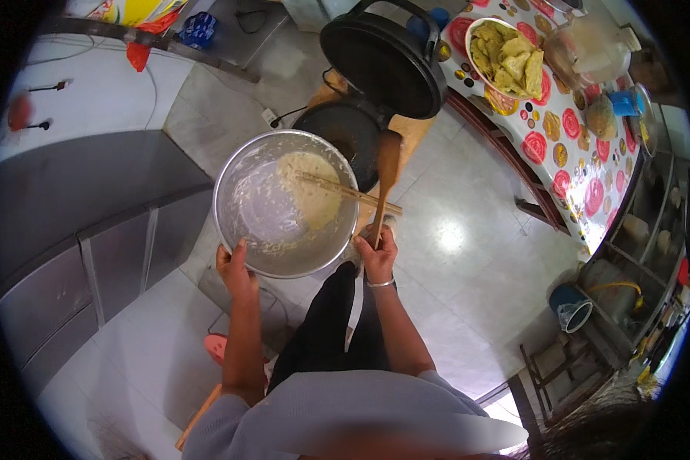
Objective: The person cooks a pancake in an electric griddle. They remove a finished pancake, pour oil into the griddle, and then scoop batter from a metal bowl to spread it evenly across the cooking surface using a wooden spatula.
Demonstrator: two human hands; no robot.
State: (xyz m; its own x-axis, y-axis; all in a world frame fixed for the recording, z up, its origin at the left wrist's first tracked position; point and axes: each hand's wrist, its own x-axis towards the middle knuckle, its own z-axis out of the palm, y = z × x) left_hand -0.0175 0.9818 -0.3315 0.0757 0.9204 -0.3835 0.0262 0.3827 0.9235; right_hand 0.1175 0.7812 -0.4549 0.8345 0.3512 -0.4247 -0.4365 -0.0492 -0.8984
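Note:
A large metal bowl is tilted in front of me, with pale batter pooled on its right side and smears on its wall. My left hand is closed on the bowl's lower-left rim, thumb over the edge. In my right hand is the handle of a wooden spatula, its broad blade pointing away from me. That hand is close to the bowl's right rim; I cannot tell whether it touches. Wooden chopsticks lie across the right rim, tips in the batter. Beyond the bowl stands an electric griddle, its black lid raised.
At the far right is a table with a flowered cloth, holding a bowl of greenish flat pieces and a large clear jar. A dark bin stands at right. Grey cabinets line the left side. A cord runs beside the griddle.

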